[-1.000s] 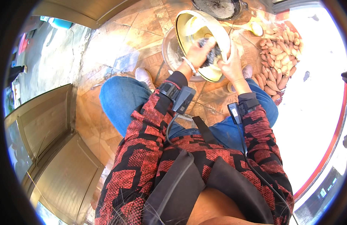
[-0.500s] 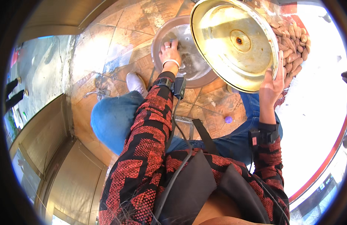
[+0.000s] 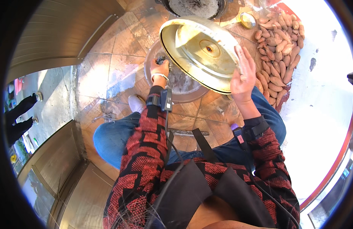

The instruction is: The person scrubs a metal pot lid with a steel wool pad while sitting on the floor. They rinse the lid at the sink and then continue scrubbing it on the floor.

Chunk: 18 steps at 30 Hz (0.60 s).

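Note:
A brown basin (image 3: pixel 184 99) of murky, sudsy water (image 3: pixel 181 81) stands on the floor in front of my knees. Over its right side I hold a large round metal pot lid (image 3: pixel 211 72), tilted, with a rusty spot in the middle. My right hand (image 3: pixel 243 74) grips the lid's right rim, fingers along the outside. At the basin's left side, my left hand (image 3: pixel 159 69) is closed on a dark, wiry scrubber (image 3: pixel 160 60), which looks like steel wool. The scrubber is apart from the lid.
Many sweet potatoes (image 3: pixel 277 57) lie heaped on the right. Beyond the basin stands a dark pan (image 3: pixel 193 7) with a greyish inside; a small round gold-coloured tin (image 3: pixel 247 20) lies right of it. Metal panels (image 3: pixel 62 34) border the left side.
The lid has come lower and left, tilting flatter, with my right hand on its rim. My left hand has drawn toward the basin's left edge, and the scrubber now shows. The view has shifted.

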### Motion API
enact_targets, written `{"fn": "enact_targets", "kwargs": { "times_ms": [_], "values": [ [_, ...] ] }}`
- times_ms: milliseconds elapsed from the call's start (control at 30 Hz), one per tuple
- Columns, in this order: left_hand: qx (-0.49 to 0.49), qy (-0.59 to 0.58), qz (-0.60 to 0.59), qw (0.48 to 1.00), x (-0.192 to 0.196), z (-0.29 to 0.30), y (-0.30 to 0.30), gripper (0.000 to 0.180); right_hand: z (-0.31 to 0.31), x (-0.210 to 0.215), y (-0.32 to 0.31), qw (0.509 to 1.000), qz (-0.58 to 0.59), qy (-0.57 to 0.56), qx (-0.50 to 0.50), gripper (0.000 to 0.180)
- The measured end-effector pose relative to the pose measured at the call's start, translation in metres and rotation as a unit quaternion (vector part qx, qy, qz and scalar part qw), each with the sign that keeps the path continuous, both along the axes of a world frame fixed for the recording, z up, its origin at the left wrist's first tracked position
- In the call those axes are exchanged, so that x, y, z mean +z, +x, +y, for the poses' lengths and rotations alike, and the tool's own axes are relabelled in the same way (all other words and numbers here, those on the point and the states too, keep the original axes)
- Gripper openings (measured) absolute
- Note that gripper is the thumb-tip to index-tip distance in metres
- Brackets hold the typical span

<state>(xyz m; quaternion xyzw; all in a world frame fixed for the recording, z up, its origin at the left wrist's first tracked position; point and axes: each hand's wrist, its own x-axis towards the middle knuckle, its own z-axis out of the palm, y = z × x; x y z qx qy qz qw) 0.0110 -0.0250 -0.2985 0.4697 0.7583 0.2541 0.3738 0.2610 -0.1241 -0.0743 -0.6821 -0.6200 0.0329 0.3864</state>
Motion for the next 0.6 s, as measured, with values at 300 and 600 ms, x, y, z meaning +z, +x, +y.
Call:
{"fn": "enact_targets", "kwargs": {
  "times_ms": [300, 600],
  "values": [
    [0.096, 0.033, -0.597, 0.796, 0.207, -0.067, 0.043, 0.027, -0.021, -0.026, -0.057, 0.999, -0.005, -0.029, 0.027, 0.072],
    [0.014, 0.030, -0.553, 0.833, 0.206, -0.081, 0.054, 0.018, -0.042, -0.031, -0.070, 0.996, -0.056, -0.057, 0.047, 0.071]
  ]
}}
